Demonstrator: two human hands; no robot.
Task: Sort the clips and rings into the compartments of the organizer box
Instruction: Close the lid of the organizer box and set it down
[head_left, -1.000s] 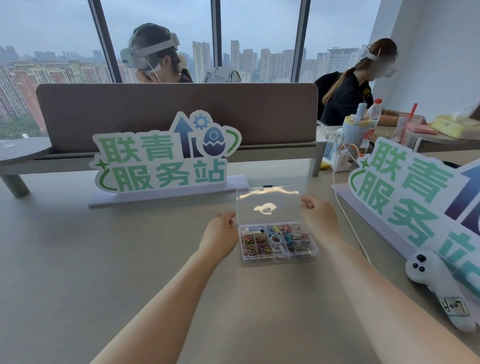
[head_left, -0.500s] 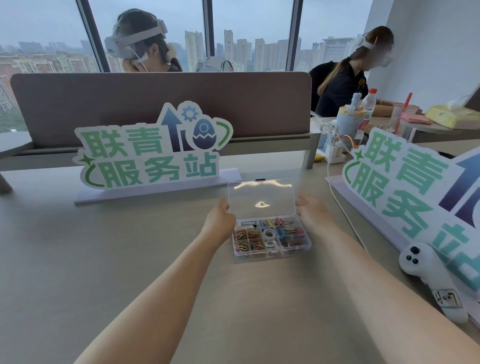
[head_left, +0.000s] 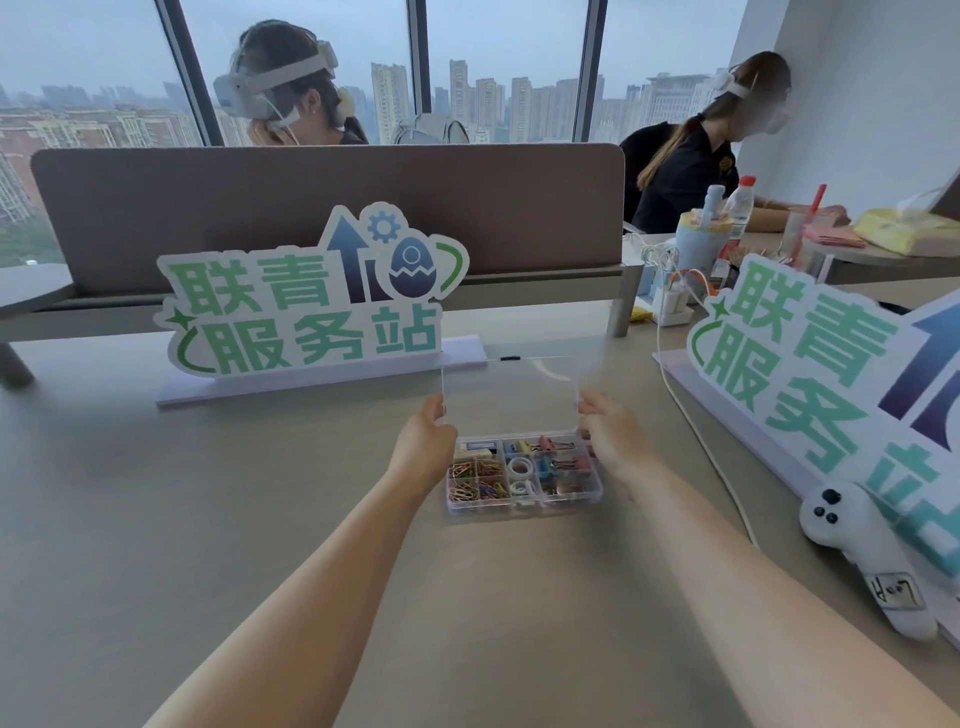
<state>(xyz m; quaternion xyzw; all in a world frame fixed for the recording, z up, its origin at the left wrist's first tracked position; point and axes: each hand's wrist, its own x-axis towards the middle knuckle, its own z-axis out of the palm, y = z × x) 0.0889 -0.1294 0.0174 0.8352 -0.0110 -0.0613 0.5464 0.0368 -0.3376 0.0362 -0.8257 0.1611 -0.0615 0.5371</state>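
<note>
The organizer box (head_left: 524, 480) sits on the desk (head_left: 208, 519) at the centre of view, its clear lid (head_left: 509, 395) standing upright at 12 o'clock. Paper clips (head_left: 475, 480) fill the 9 o'clock compartments, rings (head_left: 519, 475) the middle, binder clips (head_left: 556, 454) toward 3 o'clock. The left hand (head_left: 426, 447) pinches the lid's left edge; the right hand (head_left: 610, 441) grasps its right edge. Judging from this, the lid is being handled: swing both edges evenly and keep the base flat so nothing spills. A white cable (head_left: 696, 431) runs at 3 o'clock.

Both arms outstretched, left hand (head_left: 422, 451) and right hand (head_left: 615, 447) half-curled
</note>
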